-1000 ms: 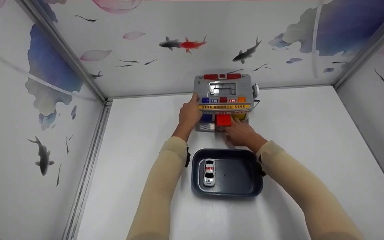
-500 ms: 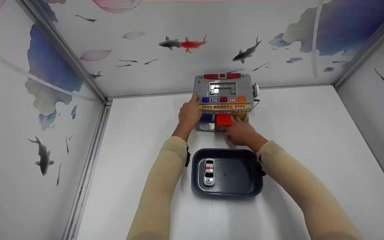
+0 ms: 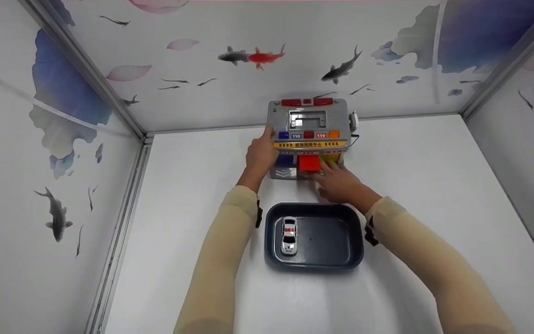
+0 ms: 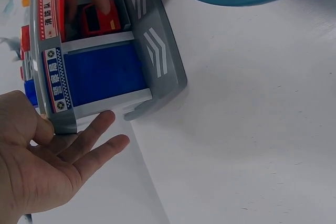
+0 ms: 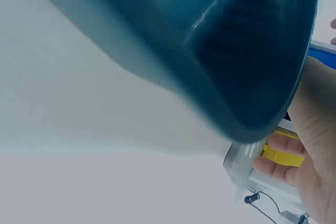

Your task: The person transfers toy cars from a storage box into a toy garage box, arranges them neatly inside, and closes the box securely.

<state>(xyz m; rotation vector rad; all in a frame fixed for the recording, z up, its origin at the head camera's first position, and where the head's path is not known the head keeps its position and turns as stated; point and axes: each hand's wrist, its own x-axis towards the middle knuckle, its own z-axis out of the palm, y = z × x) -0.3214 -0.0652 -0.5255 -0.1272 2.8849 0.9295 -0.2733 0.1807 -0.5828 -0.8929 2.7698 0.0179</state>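
Observation:
A grey toy garage (image 3: 310, 144) stands against the back wall, with a blue door (image 4: 107, 73) shut and a red door (image 3: 309, 163) raised. My left hand (image 3: 261, 153) holds its left side, thumb at the front edge and other fingers along the side. Inside the red bay sits a red toy car (image 4: 103, 22). My right hand (image 3: 340, 183) reaches in from the right with straight fingers, one of them touching the car. Its other fingers lie in front of the yellow door (image 5: 283, 157).
A dark blue tray (image 3: 314, 267) stands on the white table (image 3: 193, 204) between the forearms, just in front of the garage. A white toy police car (image 3: 289, 235) lies at its left. Printed panels enclose the table at the back and sides.
My right wrist and forearm have shifted outward to the right, away from the tray's edge, with the fingers still at the red bay. The head view has tilted slightly. The left hand keeps its hold.

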